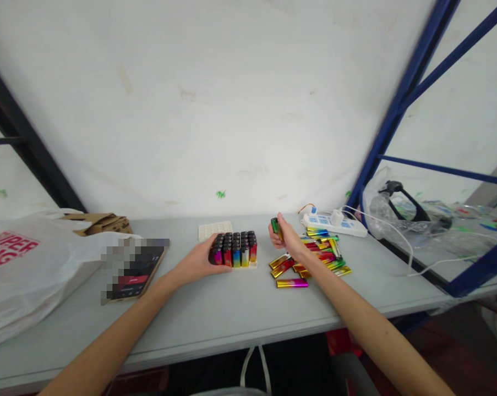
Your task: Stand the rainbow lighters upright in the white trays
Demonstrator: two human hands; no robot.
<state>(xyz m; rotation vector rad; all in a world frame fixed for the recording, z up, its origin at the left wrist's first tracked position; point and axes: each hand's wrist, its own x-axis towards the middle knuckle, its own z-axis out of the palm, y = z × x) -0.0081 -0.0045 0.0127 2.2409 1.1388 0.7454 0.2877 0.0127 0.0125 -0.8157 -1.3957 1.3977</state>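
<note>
My left hand (205, 257) grips the left side of a block of upright lighters (236, 251) with black tops. Their bodies are shiny red, blue, gold and purple, and they stand in rows on a pale tray (252, 265). Raised to the right of that block, my right hand (287, 236) is closed around a green lighter (276, 226). Beneath and beside my right wrist lies a loose pile of shiny coloured lighters (325, 257). A purple and gold one (291, 283) lies nearest the front edge. Behind the block rests a cream tray with a grid of holes (216, 229).
On the left are a white plastic bag (45, 275), folded cardboard (103, 224) and a phone (138, 272). A white power strip (334, 224) with cables stands behind the pile. Blue shelf posts (391, 126) rise at the right, near a clear plastic bag (378, 198).
</note>
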